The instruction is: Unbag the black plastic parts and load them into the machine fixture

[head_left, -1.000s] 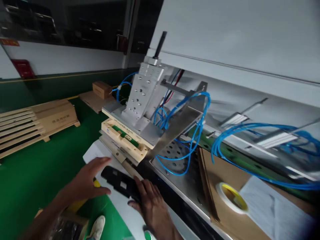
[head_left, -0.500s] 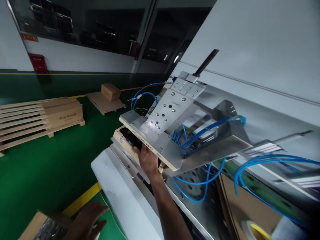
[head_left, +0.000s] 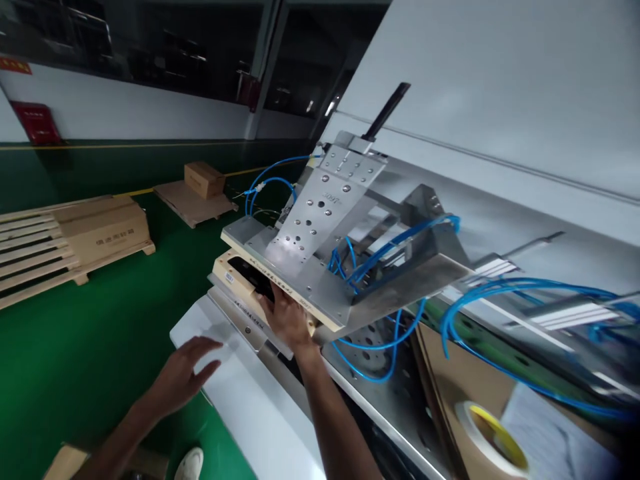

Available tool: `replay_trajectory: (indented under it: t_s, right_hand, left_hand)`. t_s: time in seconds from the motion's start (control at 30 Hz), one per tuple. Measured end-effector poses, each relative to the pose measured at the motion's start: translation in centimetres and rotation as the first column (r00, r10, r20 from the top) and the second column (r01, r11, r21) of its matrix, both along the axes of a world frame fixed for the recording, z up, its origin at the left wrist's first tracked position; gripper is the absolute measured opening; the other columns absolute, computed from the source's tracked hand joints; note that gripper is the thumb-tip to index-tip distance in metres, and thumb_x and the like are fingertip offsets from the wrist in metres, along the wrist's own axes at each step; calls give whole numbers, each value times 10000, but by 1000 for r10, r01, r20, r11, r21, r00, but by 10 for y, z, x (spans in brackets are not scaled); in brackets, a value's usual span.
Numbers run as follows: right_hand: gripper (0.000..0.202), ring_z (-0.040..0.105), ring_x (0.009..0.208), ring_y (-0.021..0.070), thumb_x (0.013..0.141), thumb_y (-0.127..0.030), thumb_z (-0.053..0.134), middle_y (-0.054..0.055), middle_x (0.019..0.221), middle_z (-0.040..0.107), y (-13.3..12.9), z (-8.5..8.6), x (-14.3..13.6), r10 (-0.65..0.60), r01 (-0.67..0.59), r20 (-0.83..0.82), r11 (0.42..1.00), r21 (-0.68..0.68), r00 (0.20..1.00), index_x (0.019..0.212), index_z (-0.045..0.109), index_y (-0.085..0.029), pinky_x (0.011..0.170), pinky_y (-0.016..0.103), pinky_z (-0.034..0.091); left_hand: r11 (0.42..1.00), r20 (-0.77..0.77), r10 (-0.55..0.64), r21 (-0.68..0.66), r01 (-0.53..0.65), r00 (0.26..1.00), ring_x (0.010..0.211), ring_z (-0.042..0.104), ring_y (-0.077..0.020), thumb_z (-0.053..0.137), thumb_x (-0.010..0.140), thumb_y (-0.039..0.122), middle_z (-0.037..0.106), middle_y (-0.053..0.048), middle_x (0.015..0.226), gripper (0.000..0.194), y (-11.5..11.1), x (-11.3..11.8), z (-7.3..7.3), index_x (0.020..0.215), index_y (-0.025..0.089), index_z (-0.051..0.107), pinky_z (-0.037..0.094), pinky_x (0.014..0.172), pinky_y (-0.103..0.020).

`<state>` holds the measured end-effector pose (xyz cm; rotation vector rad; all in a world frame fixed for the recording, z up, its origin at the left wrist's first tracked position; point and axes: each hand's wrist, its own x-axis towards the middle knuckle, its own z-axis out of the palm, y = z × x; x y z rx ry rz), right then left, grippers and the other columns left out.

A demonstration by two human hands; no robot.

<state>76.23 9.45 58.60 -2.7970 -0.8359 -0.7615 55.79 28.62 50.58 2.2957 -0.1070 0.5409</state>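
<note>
My right hand [head_left: 289,323] reaches into the gap between an upper metal plate with a cream edge [head_left: 270,270] and a cream lower block [head_left: 223,270]. A long black part [head_left: 245,269] lies in the lower block, and my thumb rests at it. The upper plate hides most of my right fingers, so their grip does not show. My left hand [head_left: 184,373] hovers by the machine's white front panel [head_left: 225,373]. Its fingers are apart and it holds nothing. Above the right hand slants a bolted metal bracket [head_left: 320,207].
Blue air hoses [head_left: 367,373] loop right of the plates. A tape roll [head_left: 493,440] lies on cardboard at lower right. A cardboard box [head_left: 57,463] stands at lower left beside a shoe [head_left: 190,463]. Further off are a wooden pallet [head_left: 30,267] and another box [head_left: 204,180].
My left hand has risen from beside the near box towards the white panel. My right hand stays in the gap. The whole view has shifted slightly.
</note>
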Motion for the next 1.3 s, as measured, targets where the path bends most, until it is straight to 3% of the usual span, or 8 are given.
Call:
replay_trajectory:
  t_s: [0.23, 0.4, 0.53, 0.63, 0.77, 0.9, 1.13, 1.3]
  right_hand:
    - [579, 571, 1351, 366, 1029, -373, 579, 218, 1485, 636, -25, -24, -80, -156, 155, 20, 987, 41, 988, 1537, 514, -103, 1166, 526, 396]
    - [604, 535, 1419, 336, 982, -296, 657, 211, 1532, 607, -16, -16, -87, -132, 143, -117, 986, 89, 984, 1540, 514, -115, 1207, 506, 372]
    - [561, 488, 1467, 320, 1012, -331, 616, 197, 1517, 617, -26, -17, -139, -82, 104, -109, 970, 221, 991, 1524, 511, -129, 1245, 527, 336]
    - [463, 562, 1366, 275, 1009, -305, 593, 144, 1400, 690, -55, -29, -217, 72, -41, -79, 940, 339, 994, 1454, 546, -185, 1203, 500, 396]
    - [300, 664, 910, 201, 979, -130, 540, 57, 1003, 756, -112, -51, -333, 112, -15, -171, 876, 483, 979, 1255, 624, -210, 886, 399, 543]
    - [250, 654, 768, 176, 990, -74, 525, 39, 861, 711, -194, -76, -408, -220, 291, -192, 769, 569, 956, 1135, 671, -215, 694, 328, 522]
    - [330, 707, 1012, 275, 1040, -385, 572, 152, 1096, 746, -357, -106, -453, -824, 740, -104, 435, 513, 557, 1222, 731, -162, 897, 432, 596]
    - [321, 722, 1060, 249, 1059, -329, 530, 133, 1176, 773, -405, -127, -463, -747, 696, -84, 564, 445, 659, 1269, 735, -198, 941, 395, 582]
  left_hand:
    - [928, 256, 99, 326, -182, 962, 1459, 535, -342, 431, 1080, 534, 588, -171, 1550, 551, 10, 134, 53, 1470, 174, 582, 462, 1209, -567]
    - [912, 279, 64, 374, -170, 958, 1309, 631, -410, 351, 1079, 587, 672, -236, 1409, 653, 22, 164, 58, 1361, 89, 664, 465, 1145, -685]
    - [931, 340, 6, 341, -130, 940, 1453, 508, -440, 414, 1078, 501, 559, -318, 1508, 637, 27, 128, 57, 1425, -4, 585, 404, 1186, -721]
    - [974, 464, 72, 158, -162, 883, 1475, 504, -386, 591, 1027, 375, 553, -254, 1548, 589, 5, 73, 28, 1541, 96, 512, 420, 1223, -634]
    - [995, 366, -40, 105, 1, 930, 1330, 618, -369, 671, 984, 246, 667, -218, 1376, 573, -65, -37, -32, 1533, 166, 531, 515, 1118, -571]
    - [921, 213, -350, 257, 293, 912, 1283, 652, -341, 611, 1024, 270, 677, -183, 1379, 545, -151, -117, -68, 1554, 205, 501, 556, 1053, -507]
    - [886, 160, -312, 404, 226, 937, 1439, 552, -397, 666, 1004, 285, 570, -190, 1558, 776, -194, -146, -78, 1686, 256, 298, 501, 1163, -592]
    - [890, 117, -276, 406, 208, 954, 1507, 485, -404, 634, 1014, 282, 479, -180, 1642, 771, -196, -156, -80, 1690, 304, 265, 498, 1186, -636]
